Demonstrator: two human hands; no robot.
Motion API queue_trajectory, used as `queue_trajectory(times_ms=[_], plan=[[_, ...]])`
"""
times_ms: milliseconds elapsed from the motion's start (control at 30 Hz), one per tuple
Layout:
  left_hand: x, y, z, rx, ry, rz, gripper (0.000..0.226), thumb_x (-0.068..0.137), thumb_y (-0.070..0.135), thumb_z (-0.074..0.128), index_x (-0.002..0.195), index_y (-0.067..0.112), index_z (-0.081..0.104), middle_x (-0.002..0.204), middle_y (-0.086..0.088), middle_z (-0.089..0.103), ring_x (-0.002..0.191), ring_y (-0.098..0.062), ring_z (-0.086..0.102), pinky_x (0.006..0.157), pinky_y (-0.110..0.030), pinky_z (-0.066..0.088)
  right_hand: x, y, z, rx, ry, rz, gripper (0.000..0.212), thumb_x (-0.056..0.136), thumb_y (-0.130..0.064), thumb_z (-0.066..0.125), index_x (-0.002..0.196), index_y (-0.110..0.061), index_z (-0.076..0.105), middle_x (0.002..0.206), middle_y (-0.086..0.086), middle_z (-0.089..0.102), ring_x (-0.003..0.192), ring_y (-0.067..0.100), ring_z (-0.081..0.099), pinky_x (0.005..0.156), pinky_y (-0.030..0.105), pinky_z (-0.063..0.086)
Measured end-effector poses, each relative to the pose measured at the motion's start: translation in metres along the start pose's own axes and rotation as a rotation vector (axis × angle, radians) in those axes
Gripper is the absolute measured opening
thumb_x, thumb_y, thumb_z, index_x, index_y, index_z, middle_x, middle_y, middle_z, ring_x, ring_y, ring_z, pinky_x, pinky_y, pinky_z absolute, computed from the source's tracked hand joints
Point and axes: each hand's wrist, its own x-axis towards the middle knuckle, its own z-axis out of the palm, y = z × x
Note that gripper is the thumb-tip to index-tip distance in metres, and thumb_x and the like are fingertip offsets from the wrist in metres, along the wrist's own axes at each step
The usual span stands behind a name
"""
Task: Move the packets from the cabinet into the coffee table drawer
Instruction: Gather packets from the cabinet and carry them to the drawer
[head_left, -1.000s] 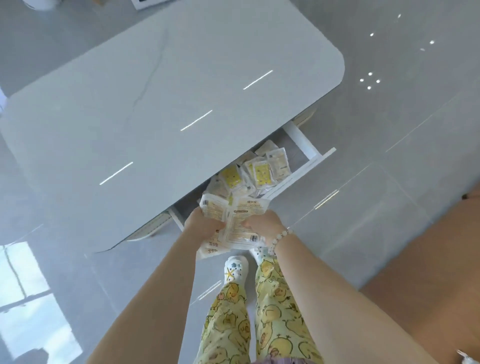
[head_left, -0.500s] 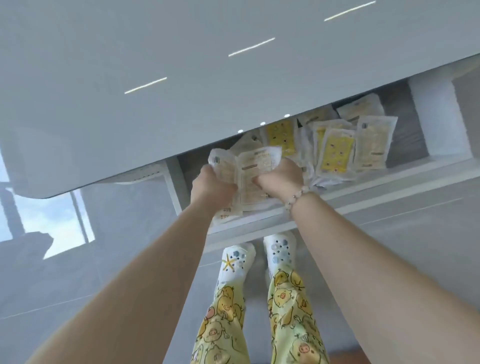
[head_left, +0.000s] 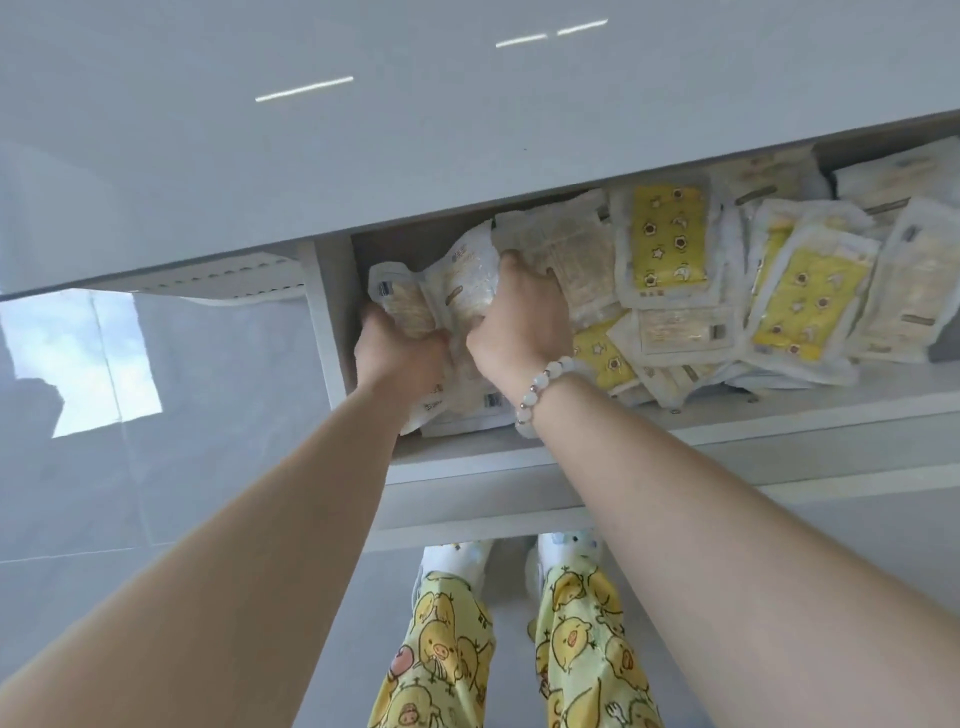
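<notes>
Both arms reach forward; the left hand (head_left: 400, 353) and right hand (head_left: 519, 322) grip packets (head_left: 457, 280) inside the drawer's (head_left: 467, 457) left end.

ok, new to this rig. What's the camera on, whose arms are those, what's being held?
No robot here: a person wears a wide-angle camera on the head, looking down, so the arms are their own. Both the left hand and right hand grip one bundle of packets inside the open drawer, at its left end. The drawer sticks out from under the pale coffee table top. Other loose packets, some yellow, lie piled to the right in it. The bundle is not yet let go.
</notes>
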Motion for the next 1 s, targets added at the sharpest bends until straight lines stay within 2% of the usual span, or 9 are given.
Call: queue_trajectory(times_ms=[133,267,400,467,567,733,800,900,1000], plan=[[0.012,0.009,-0.004,0.08,-0.073,0.052,0.054,0.083,0.023,0.068,0.127,0.012,0.038,0.102,0.0,0.05,0.089,-0.02,0.05,0.052,-0.02,0.036,0.022,0.004,-0.006,-0.225,0.048,-0.144,0.041,0.086,-0.014,0.066,0.122,-0.005,0.049,0.127,0.01,0.049,0.116,0.024,0.047,0.079,0.025,0.042],[0.019,0.019,-0.007,0.235,-0.119,0.133,0.057,0.087,0.025,0.065,0.129,0.008,0.032,0.105,-0.004,0.047,0.089,-0.021,0.049,0.051,-0.021,0.038,0.027,0.007,-0.01,-0.453,0.117,-0.127,0.059,0.08,-0.033,0.073,0.126,-0.004,0.048,0.13,0.014,0.049,0.118,0.029,0.047,0.087,0.036,0.045],[0.019,0.025,-0.009,0.506,-0.078,0.193,0.073,0.084,0.036,0.067,0.132,0.002,0.025,0.128,-0.016,0.048,0.114,-0.032,0.051,0.079,-0.034,0.042,0.018,0.001,-0.007,-0.59,0.299,-0.069,0.061,0.038,-0.042,0.092,0.087,-0.014,0.067,0.081,0.005,0.068,0.08,0.021,0.063,0.062,0.029,0.047],[0.015,0.028,-0.008,0.6,0.007,0.211,0.08,0.081,0.039,0.07,0.134,0.002,0.024,0.134,-0.018,0.043,0.124,-0.033,0.045,0.092,-0.037,0.041,0.017,0.001,-0.005,-0.621,0.344,-0.137,0.06,0.03,-0.039,0.093,0.08,-0.017,0.068,0.07,0.002,0.065,0.069,0.019,0.062,0.057,0.026,0.046],[0.011,0.031,-0.002,0.85,0.139,0.287,0.088,0.079,0.045,0.07,0.138,0.002,0.019,0.137,-0.015,0.037,0.127,-0.03,0.037,0.099,-0.035,0.035,0.008,0.005,-0.001,-0.634,0.314,-0.215,0.046,0.039,-0.031,0.091,0.077,-0.017,0.069,0.074,0.0,0.066,0.068,0.018,0.063,0.056,0.025,0.046],[0.002,0.031,-0.009,1.334,0.277,0.413,0.097,0.083,0.067,0.046,0.142,-0.002,0.011,0.143,-0.018,0.027,0.132,-0.033,0.028,0.109,-0.037,0.024,-0.011,0.02,-0.002,-0.599,0.248,-0.282,0.04,0.038,-0.01,0.084,0.075,-0.014,0.07,0.069,0.003,0.064,0.066,0.021,0.061,0.053,0.026,0.044],[-0.009,0.025,-0.015,1.441,0.253,0.411,0.101,0.086,0.07,0.034,0.145,-0.004,0.0,0.15,-0.019,0.018,0.138,-0.035,0.018,0.112,-0.039,0.019,-0.021,0.021,-0.011,-0.642,0.192,-0.291,0.042,0.044,-0.012,0.082,0.084,-0.014,0.071,0.078,0.004,0.066,0.077,0.022,0.062,0.06,0.029,0.046],[-0.028,0.017,-0.023,1.363,0.227,0.436,0.093,0.092,0.062,0.028,0.146,-0.005,-0.008,0.155,-0.02,0.004,0.144,-0.034,0.003,0.114,-0.043,0.014,-0.034,0.023,-0.025,-0.656,0.003,-0.289,0.043,0.079,-0.016,0.063,0.121,-0.014,0.056,0.123,0.007,0.054,0.118,0.023,0.046,0.092,0.037,0.041],[-0.058,0.011,-0.034,1.292,0.103,0.538,0.078,0.095,0.052,0.032,0.148,0.003,0.002,0.156,-0.015,0.002,0.145,-0.03,-0.001,0.115,-0.041,0.011,-0.053,0.023,-0.047,-0.65,-0.075,-0.256,0.045,0.088,-0.02,0.055,0.131,-0.014,0.046,0.14,0.006,0.041,0.13,0.023,0.034,0.102,0.038,0.033]])
